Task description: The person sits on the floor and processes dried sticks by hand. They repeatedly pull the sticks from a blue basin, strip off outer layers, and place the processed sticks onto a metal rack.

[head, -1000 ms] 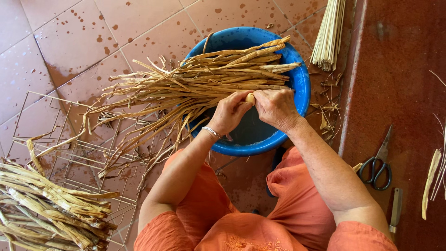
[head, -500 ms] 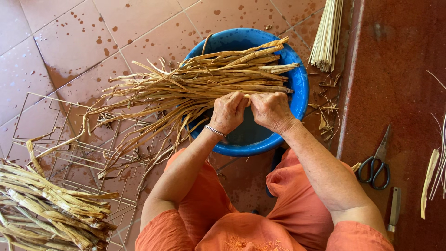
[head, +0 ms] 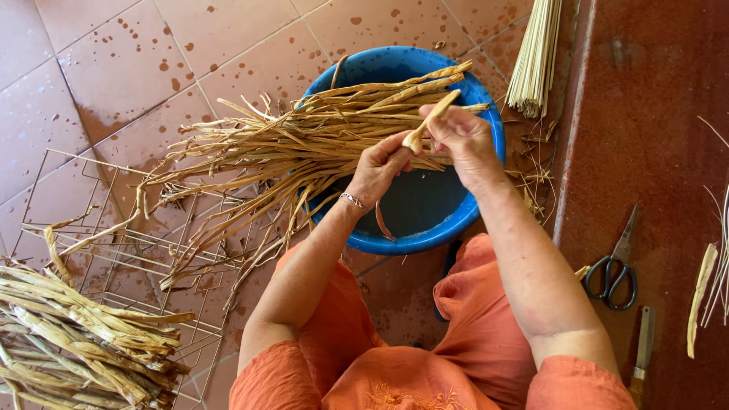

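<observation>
A bundle of dry straw-coloured plant strips (head: pixel 288 152) lies across the rim of a blue plastic basin (head: pixel 425 228) and trails left onto the tiled floor. Over the basin, my left hand (head: pixel 380 167) and my right hand (head: pixel 463 137) together grip one thick pale strip (head: pixel 433 118), lifted up at an angle out of the bundle. My left wrist wears a thin bracelet. My knees in orange trousers sit just below the basin.
A second heap of strips (head: pixel 68 342) rests on a wire rack (head: pixel 106 250) at the lower left. Black-handled scissors (head: pixel 615 266) and a knife (head: pixel 644 342) lie on the dark red floor at right. Thin pale reeds (head: pixel 535 53) stand at the top right.
My two hands have lifted one strip up out of the bundle; before, they were pressed together low on the strips over the basin.
</observation>
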